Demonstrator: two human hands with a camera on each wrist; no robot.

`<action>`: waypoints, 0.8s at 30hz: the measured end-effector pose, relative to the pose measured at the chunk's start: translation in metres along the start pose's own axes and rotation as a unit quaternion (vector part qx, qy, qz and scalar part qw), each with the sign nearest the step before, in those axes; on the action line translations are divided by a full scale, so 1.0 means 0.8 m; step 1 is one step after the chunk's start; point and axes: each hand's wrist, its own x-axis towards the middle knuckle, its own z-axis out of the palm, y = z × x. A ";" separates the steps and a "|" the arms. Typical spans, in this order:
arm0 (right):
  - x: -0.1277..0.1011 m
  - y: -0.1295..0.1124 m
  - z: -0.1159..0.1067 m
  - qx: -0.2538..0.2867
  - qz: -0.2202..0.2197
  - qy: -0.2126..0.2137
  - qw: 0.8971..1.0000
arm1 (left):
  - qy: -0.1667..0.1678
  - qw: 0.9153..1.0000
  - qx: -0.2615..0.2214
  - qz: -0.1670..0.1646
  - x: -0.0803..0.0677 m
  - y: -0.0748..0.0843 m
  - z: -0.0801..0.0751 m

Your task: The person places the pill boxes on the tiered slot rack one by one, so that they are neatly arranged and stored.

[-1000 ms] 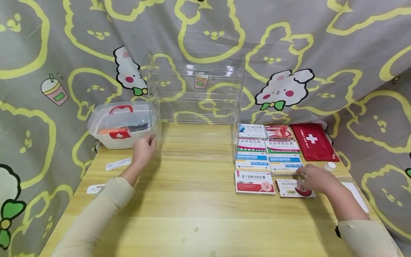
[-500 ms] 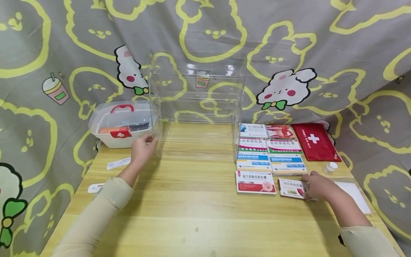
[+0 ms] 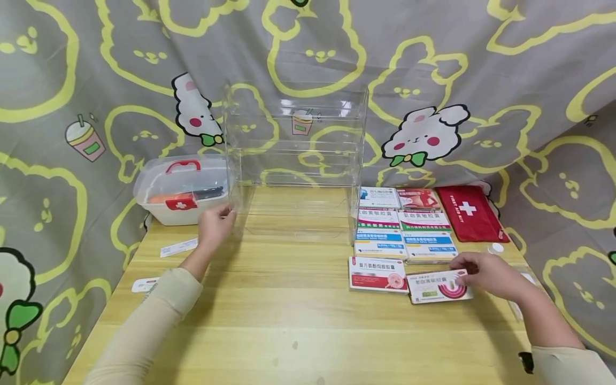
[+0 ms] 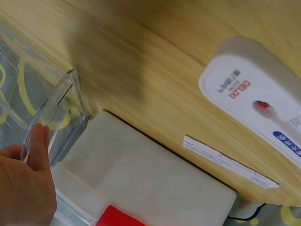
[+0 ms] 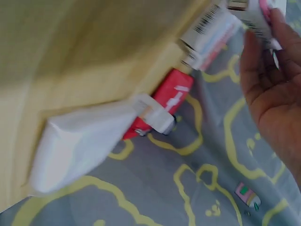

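- And here's the backdrop: grey fabric [image 3: 332, 24] hanging behind the table and down both sides, creased and softly folded.
- Thick yellow outlines [image 3: 522, 9] of cartoon animals run all over it, little faces inside.
- Right of centre, a white rabbit [image 3: 425, 136] with pink cheeks and a green bow [image 3: 408, 159]!
- Over to the left, a pink drink cup [image 3: 85, 140] with a straw, all print.
- Down below, a pale yellow wooden tabletop [image 3: 240, 326], grain running crosswise, a few small dark marks [image 3: 295, 346] near the front.
- Light glows pale mid-table, soft shadows either side.
- Right wrist view's blurry, but the fabric seems to drop past the table's edge.
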 end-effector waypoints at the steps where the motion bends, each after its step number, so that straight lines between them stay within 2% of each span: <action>1: 0.000 -0.004 -0.005 0.005 -0.006 0.015 1.000 | 0.002 1.000 0.000 0.000 -0.001 -0.001 -0.001; 4: 0.002 -0.018 -0.019 0.015 -0.006 0.072 0.997 | 0.004 1.000 -0.004 0.000 -0.003 -0.003 -0.003; 9: 0.015 -0.044 -0.035 0.058 0.027 0.155 0.986 | 0.005 1.000 -0.004 0.003 -0.005 -0.006 -0.006; 17: 0.056 -0.099 -0.066 0.179 0.073 0.235 0.953 | -0.017 1.000 0.009 -0.001 -0.004 -0.006 -0.010; 20: 0.077 -0.127 -0.078 0.234 0.075 0.266 0.932 | -0.010 1.000 0.013 0.017 -0.003 -0.006 -0.006; 22: 0.091 -0.147 -0.086 0.291 0.058 0.286 0.911 | -0.004 0.999 0.014 0.030 -0.003 -0.006 -0.002; 24: 0.105 -0.166 -0.091 0.363 0.024 0.299 0.882 | 0.001 0.999 0.017 0.042 -0.003 -0.005 0.003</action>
